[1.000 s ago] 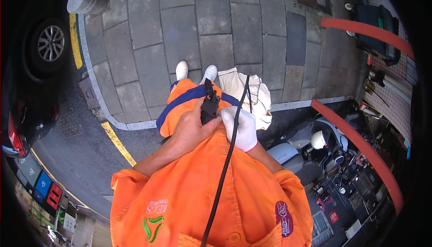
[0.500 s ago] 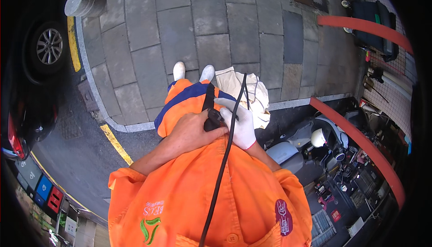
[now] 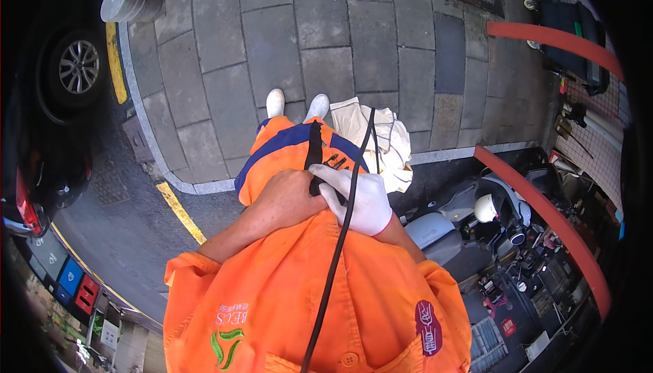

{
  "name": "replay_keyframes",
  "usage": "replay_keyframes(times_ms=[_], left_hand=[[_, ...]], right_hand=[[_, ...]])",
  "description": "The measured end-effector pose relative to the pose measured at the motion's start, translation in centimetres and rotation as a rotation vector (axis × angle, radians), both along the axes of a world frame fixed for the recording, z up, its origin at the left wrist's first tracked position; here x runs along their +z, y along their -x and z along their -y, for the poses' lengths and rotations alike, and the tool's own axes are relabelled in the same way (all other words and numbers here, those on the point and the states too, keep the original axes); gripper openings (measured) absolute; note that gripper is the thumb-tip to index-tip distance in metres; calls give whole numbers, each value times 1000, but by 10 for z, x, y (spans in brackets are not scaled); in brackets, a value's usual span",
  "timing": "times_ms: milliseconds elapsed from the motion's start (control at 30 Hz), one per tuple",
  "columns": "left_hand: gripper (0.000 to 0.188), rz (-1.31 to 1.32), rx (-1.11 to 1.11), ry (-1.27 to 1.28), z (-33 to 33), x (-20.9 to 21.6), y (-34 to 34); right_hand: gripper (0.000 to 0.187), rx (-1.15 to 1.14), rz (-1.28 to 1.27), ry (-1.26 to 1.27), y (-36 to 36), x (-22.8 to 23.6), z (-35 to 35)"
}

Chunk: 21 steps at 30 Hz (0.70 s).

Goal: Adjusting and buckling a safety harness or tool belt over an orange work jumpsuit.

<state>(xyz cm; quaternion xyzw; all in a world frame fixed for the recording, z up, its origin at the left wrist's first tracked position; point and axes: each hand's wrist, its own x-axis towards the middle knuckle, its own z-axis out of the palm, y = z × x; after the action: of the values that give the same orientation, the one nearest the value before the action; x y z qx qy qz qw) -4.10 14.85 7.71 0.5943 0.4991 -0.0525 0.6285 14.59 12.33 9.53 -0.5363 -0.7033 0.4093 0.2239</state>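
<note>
At my waist my left hand (image 3: 289, 197), bare, is closed round part of a black strap (image 3: 315, 144). Its fingers curl under, out of sight. My right hand (image 3: 364, 203), in a white glove, presses thumb and fingers together against the left one, on the same strap. A black buckle piece with prongs (image 3: 335, 160) sticks up just beyond the gloved fingers. Over the orange jacket (image 3: 279, 291) runs a thin black cord (image 3: 333, 257), passing in front of the gloved hand. Pale cloth (image 3: 388, 142) hangs beside my right leg.
Paving slabs (image 3: 272, 40) lie ahead of my white boots (image 3: 275, 103). A round grey bollard (image 3: 126, 2) and a car wheel (image 3: 78, 67) are at the left. Red rails (image 3: 544, 216) and parked scooters (image 3: 435, 230) stand to the right.
My gloved hand has closed in on the bare one and now overlaps its fingertips. The pronged buckle piece has come into view beyond it. The view has shifted slightly.
</note>
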Motion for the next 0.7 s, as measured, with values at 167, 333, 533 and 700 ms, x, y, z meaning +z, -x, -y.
replay_keyframes(times_ms=[167,333,533,700], left_hand=[[39,-28,-43,36,-5,5,-2],[33,33,315,7,-2,12,-5],[35,53,300,13,-7,7,-7],[25,208,413,97,-1,-6,-2]], right_hand=[[29,37,52,109,-2,-4,-6],[14,-37,103,200,-8,-8,-3],[17,-223,-32,146,-7,-12,-8],[16,-184,-31,78,-11,-18,-12]])
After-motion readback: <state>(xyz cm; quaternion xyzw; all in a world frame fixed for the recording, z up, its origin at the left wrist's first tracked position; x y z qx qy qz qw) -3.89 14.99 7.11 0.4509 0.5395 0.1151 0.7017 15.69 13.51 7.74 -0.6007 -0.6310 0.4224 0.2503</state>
